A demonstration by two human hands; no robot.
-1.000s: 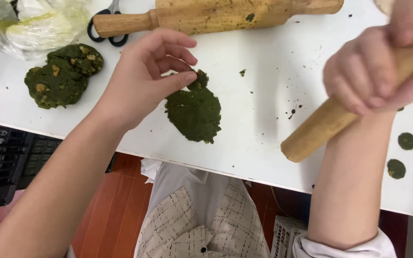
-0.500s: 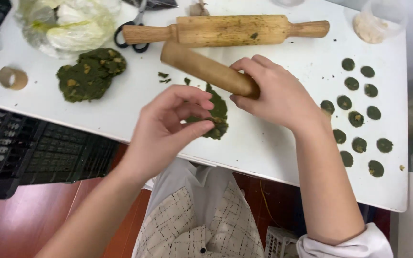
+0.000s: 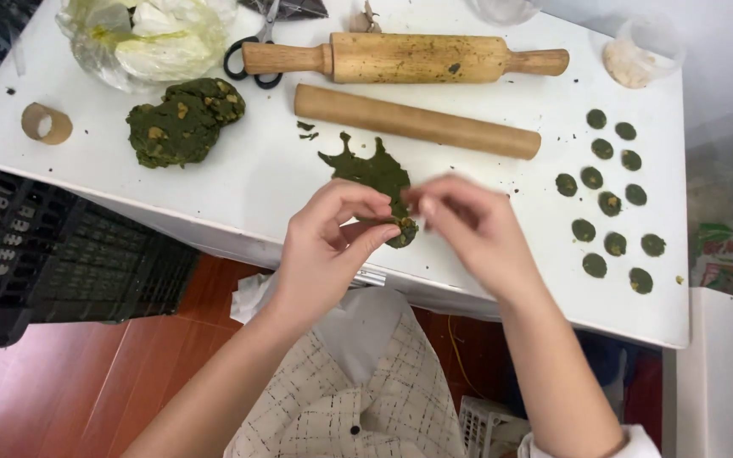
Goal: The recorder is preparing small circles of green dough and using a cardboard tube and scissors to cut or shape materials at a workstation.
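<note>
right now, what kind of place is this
Likely a home or small kitchen worktable set up for hand-making dough snacks: a white table carries a green dough lump, two wooden rolling pins, and rows of small green dough discs.

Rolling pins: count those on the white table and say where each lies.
2. A rolling pin with handles lies near the table's far edge; a plain handleless rolling pin lies just in front of it, above the flattened green dough.

A white table stands over red-brown floor beside black crates.
</note>
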